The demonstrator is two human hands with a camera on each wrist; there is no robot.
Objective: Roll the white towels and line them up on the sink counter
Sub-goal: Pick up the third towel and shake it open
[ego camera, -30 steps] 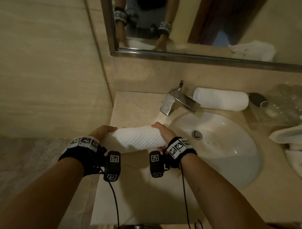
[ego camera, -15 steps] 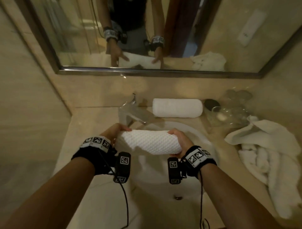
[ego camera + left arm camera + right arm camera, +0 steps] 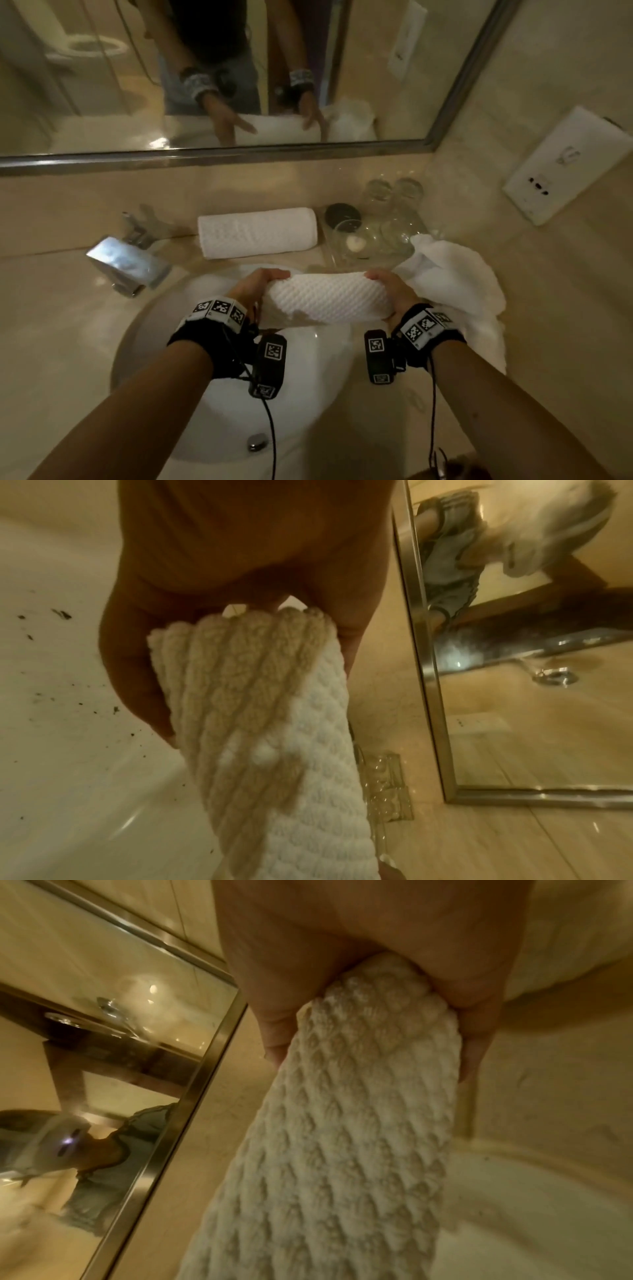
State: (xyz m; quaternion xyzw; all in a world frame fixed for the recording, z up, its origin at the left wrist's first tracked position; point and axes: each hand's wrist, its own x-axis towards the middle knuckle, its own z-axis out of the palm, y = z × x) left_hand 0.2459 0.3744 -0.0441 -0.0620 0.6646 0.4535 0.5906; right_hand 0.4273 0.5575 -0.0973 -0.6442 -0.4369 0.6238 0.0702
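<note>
A rolled white waffle towel (image 3: 330, 297) hangs in the air above the basin, held level by its two ends. My left hand (image 3: 255, 291) grips its left end (image 3: 240, 653), fingers curled round it. At the other end my right hand (image 3: 394, 291) does the same, thumb and fingers wrapped round the roll (image 3: 369, 1047). A second rolled towel (image 3: 257, 232) lies on the counter (image 3: 48, 308) against the back wall, beyond the held one. To the right a heap of unrolled white towels (image 3: 459, 274) lies on the counter.
A chrome faucet (image 3: 126, 263) stands at the back left of the white basin (image 3: 161, 342). Clear glasses (image 3: 383, 219) and a dark round lid (image 3: 342, 214) crowd the back right corner. A mirror (image 3: 102, 85) runs along the wall, and a white wall plate (image 3: 565, 164) is on the right.
Both hands have carried the rolled towel from the left counter rightward and away from me, over the basin, toward the towel at the back wall.
</note>
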